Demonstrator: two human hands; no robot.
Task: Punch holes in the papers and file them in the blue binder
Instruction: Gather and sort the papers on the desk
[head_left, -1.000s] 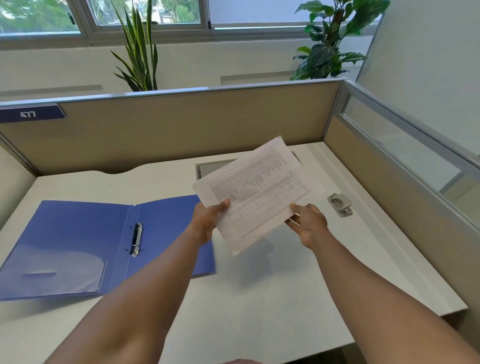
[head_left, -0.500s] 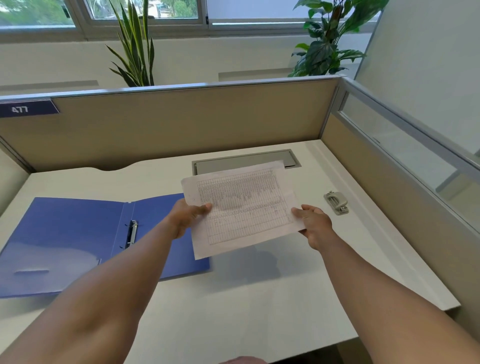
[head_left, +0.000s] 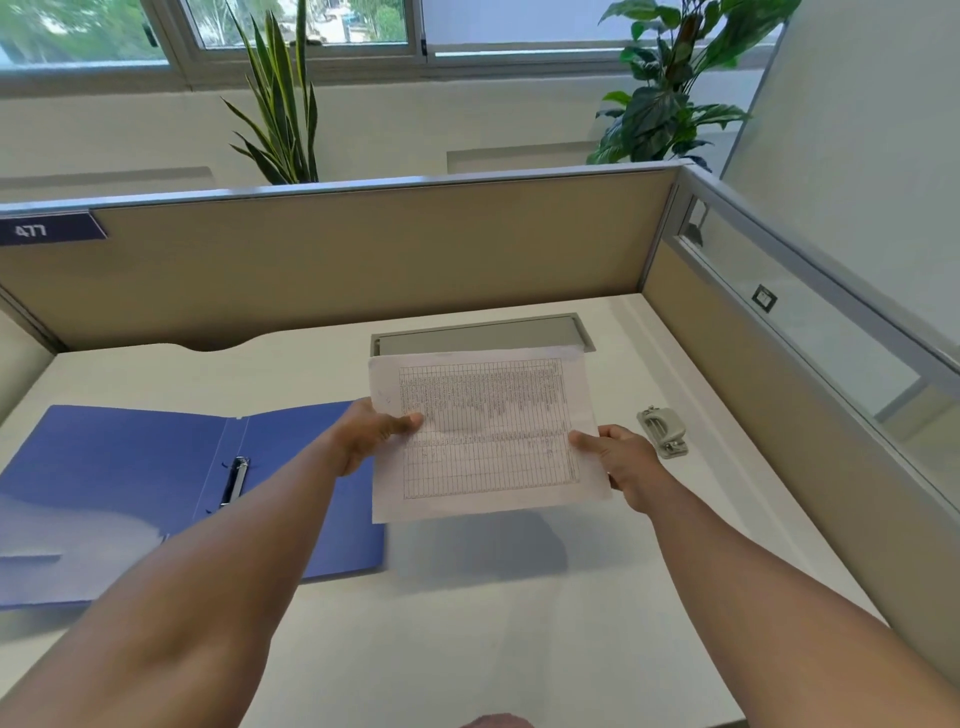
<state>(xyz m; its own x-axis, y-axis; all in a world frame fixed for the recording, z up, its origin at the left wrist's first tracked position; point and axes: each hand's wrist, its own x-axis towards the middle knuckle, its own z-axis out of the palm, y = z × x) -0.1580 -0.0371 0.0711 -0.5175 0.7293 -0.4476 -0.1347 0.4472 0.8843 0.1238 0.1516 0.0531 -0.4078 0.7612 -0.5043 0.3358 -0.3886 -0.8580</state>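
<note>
I hold a stack of white papers (head_left: 488, 431) printed with a fine table, lifted above the desk in the middle. My left hand (head_left: 366, 434) pinches the left edge, thumb on top. My right hand (head_left: 621, 460) grips the right edge. The blue binder (head_left: 119, 488) lies open flat on the left of the desk, its metal ring clip (head_left: 235, 480) shut along the spine. A small grey hole punch (head_left: 662, 431) sits on the desk just right of my right hand.
The white desk (head_left: 467, 623) is walled by beige partitions (head_left: 363, 260) at the back and right. A grey cable tray lid (head_left: 483, 332) is set into the desk behind the papers. Plants stand beyond the partition.
The papers have turned from a tilted diagonal to nearly square with the desk, and both hands moved slightly with them. Binder and punch have stayed put.
</note>
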